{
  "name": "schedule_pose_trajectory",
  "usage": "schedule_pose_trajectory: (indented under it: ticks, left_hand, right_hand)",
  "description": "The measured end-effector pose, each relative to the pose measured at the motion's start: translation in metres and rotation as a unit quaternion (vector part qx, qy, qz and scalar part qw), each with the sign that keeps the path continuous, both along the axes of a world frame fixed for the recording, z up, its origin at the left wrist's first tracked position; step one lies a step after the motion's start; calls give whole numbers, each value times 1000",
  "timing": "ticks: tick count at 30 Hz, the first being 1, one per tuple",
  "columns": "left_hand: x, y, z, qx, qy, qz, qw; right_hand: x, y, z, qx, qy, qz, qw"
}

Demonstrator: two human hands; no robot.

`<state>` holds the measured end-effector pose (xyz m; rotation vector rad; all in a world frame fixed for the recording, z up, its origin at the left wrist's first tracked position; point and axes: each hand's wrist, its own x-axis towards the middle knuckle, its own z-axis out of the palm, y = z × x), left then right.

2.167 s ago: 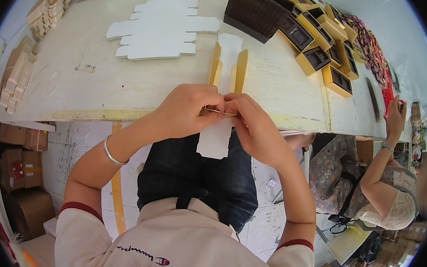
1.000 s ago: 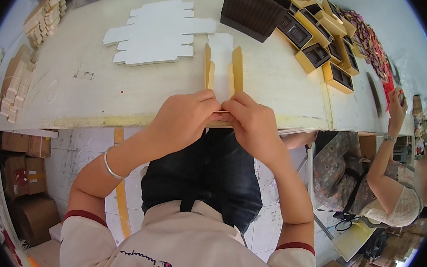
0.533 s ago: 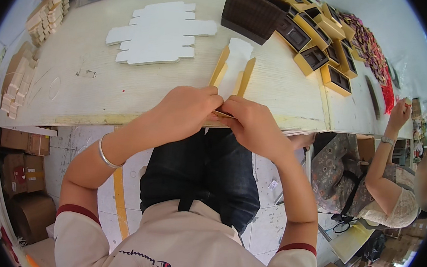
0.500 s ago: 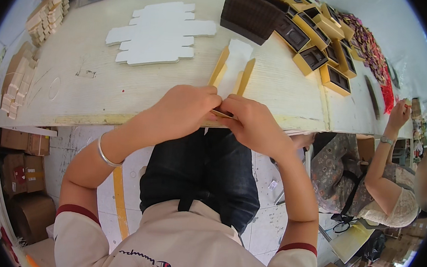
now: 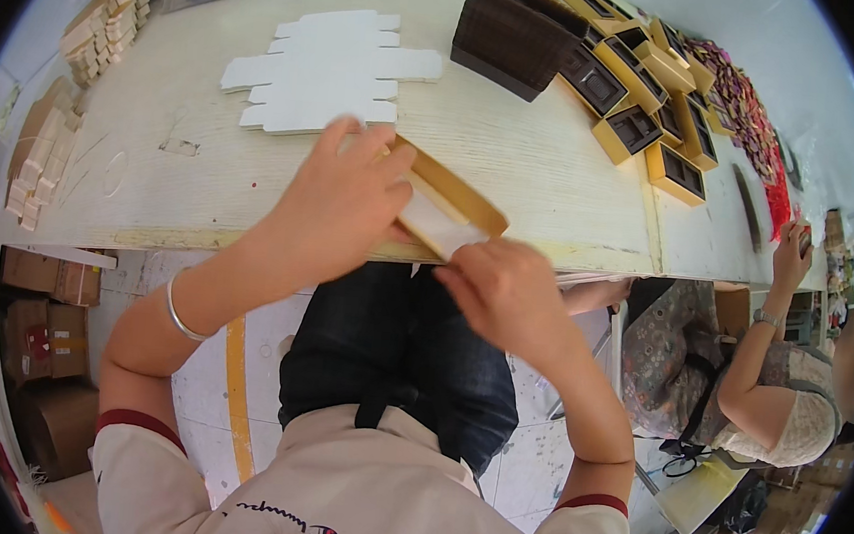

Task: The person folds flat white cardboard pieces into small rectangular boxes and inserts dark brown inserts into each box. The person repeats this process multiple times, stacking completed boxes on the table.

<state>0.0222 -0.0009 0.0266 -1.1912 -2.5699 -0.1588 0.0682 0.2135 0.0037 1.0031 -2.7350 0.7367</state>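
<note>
Gripping a half-folded box (image 5: 442, 203) from both sides, the left hand (image 5: 337, 200) curls over its far end while the right hand (image 5: 501, 288) pinches the white flap at its near corner, fingertips pressed together on the card. Both hands sit at the table (image 5: 554, 177) edge, just above the person's lap.

A second ago the box pointed straight away from the person, its two gold walls standing parallel with the white panel between them, and both hands met at its near end. Now it lies turned on a slant, its long gold wall running from upper left to lower right, and the left hand has moved up over the far part. The turn suggests work on the near end is done and another side of the box is being brought round for folding.

The box is thin card, gold on the outer walls and white on the inner face, a shallow tray shape not yet closed up. Its far end is hidden under the left hand.

Beyond it lies a stack of flat white blanks (image 5: 327, 68), untouched. Farther right stand a dark brown insert stack (image 5: 511, 33) and a cluster of finished gold boxes (image 5: 650, 104). At the right edge a co-worker (image 5: 759, 384) raises one hand to the table.
</note>
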Motion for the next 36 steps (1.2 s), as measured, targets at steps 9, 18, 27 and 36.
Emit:
schedule_pose_trajectory:
  ticks: [9,18,27,36]
  left_hand:
    - [-7,-16,-14,106,-272,-141,946]
    - [15,-7,-17,206,-165,-87,961]
    - [24,18,-31,254,-212,-37,943]
    - [21,15,-31,287,-298,-40,910]
  right_hand:
    - [-8,25,22,-12,20,41,999]
    - [-24,21,3,-53,-46,90,994]
    - [-10,2,-7,-111,-97,7,989]
    - [17,16,1,-6,66,32,997]
